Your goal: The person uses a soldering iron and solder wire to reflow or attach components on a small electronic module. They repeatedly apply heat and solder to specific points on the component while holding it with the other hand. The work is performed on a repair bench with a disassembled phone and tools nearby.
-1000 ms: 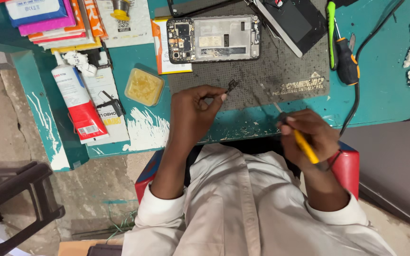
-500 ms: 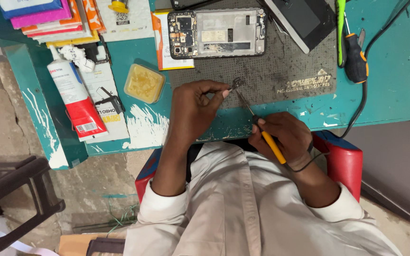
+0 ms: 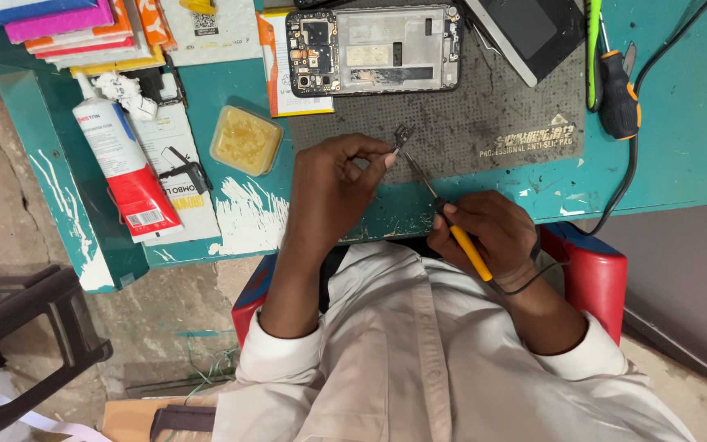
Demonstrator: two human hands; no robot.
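The left hand [image 3: 333, 192] sat curled, fingertips pinched toward two o'clock. The right hand [image 3: 488, 233], at its four o'clock, stayed clenched, seemingly in a fist, both forearms angled inward.

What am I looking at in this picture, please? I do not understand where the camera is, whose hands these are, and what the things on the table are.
The camera sits on a person's head and looks straight down, so you see their own arms and white shirt. The left hand pinches a small dark part. The right hand holds a yellow-handled tool like a pen, its thin tip reaching up to that part. Both work over a grey mat on a teal table. On the mat lies an opened phone with its inner boards showing. Left of it are a small yellowish tub and a white and red tube. An orange-handled screwdriver lies at the right.
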